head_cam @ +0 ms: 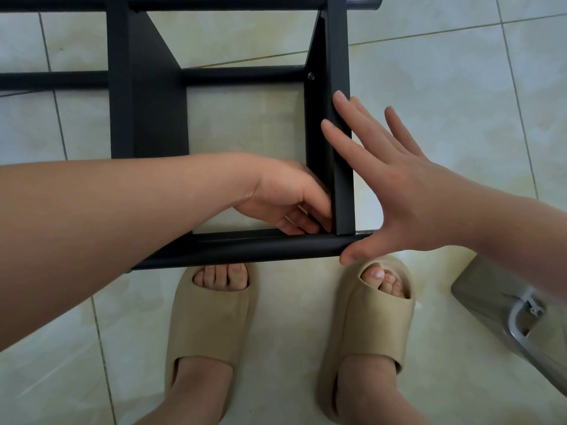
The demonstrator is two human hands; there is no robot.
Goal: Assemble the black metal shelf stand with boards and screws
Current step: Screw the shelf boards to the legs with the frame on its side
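The black metal shelf stand point(245, 250) lies on the tiled floor in front of my feet, with round tubes running left to right and flat black boards point(339, 56) crossing them. A screw head point(311, 76) shows on the right board's inner face. My left hand point(285, 197) reaches inside the frame, its curled fingers at the corner where the right board meets the near tube; whatever they pinch is hidden. My right hand point(395, 185) is flat with straight fingers, pressing against the outer side of the right board, thumb at the near tube's end.
My two feet in beige slippers point(211, 326) stand just behind the near tube. A grey object with a metal bracket point(518, 314) lies on the floor at the right. Pale floor tiles point(460, 87) surround the stand.
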